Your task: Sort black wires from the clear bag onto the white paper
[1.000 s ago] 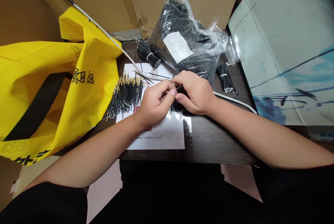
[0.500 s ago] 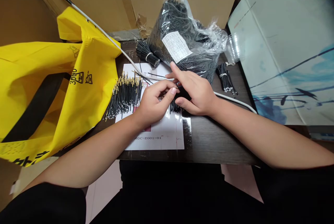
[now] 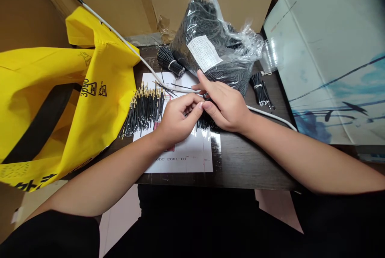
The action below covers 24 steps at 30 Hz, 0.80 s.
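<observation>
Over the white printed sheet (image 3: 183, 157) on the dark table (image 3: 249, 165), the left hand (image 3: 176, 119) and right hand (image 3: 227, 105) meet fingertip to fingertip, pinching one thin black wire piece (image 3: 201, 101) between them above a small loose clump of the same pieces (image 3: 204, 123). This looks like the handling of a single piece, and the next move calls for a fine, steady pinch. A fanned pile of gold-tipped wires (image 3: 144, 107) lies just left, beside the yellow bag (image 3: 60, 101), with the clear sack of black pieces (image 3: 213, 49) behind.

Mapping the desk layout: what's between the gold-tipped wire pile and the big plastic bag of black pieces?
Head view: a white cable and a banded black wire bundle.
</observation>
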Available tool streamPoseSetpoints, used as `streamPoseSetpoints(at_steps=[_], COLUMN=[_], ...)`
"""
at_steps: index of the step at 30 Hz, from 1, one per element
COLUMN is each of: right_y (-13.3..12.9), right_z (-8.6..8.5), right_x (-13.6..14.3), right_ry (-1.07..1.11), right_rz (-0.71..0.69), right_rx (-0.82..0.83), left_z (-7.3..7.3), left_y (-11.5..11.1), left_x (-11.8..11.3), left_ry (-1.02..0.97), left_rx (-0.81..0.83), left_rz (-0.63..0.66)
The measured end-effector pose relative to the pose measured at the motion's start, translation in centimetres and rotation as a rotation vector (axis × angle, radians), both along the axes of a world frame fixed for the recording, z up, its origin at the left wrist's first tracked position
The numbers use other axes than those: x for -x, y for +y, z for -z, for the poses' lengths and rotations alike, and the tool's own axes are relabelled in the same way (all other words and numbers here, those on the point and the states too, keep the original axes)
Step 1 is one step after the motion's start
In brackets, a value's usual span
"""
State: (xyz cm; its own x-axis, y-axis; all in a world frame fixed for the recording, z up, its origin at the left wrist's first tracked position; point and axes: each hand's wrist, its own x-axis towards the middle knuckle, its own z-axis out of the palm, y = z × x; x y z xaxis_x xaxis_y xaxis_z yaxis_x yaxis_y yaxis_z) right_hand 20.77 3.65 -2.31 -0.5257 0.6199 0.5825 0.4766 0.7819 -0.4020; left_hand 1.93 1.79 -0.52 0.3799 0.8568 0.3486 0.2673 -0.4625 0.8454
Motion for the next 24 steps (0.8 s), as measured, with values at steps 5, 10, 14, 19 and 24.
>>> streamPoseSetpoints(at_steps=[5, 10, 14, 19, 24], right_y=[-0.11, -0.12, -0.04, 0.04, 0.04], right_z=[-0.08, -0.23, -0.24, -0.01, -0.02], right_x=[0.07, 0.06, -0.03, -0.07, -0.06], right_ry=[0.000, -0.007, -0.036, -0.027, -0.038], right_rz=[-0.033, -0.036, -0.034, -0.039, -0.035], right_rx=[0.002, 0.029, 0.058, 0.037, 0.039], left_z=[0.30, 0.50, 0.61, 0.68, 0.87], left_y=[0.00, 0.07, 0.10, 0.13, 0.21], left_x=[0.00, 0.05, 0.13, 0.15, 0.17], left_ry=[-0.005, -0.023, -0.010, -0.017, 0.021], left_rx=[0.039, 0.023, 0.014, 0.016, 0.004], left_rz=[0.032, 0.026, 0.014, 0.014, -0.012])
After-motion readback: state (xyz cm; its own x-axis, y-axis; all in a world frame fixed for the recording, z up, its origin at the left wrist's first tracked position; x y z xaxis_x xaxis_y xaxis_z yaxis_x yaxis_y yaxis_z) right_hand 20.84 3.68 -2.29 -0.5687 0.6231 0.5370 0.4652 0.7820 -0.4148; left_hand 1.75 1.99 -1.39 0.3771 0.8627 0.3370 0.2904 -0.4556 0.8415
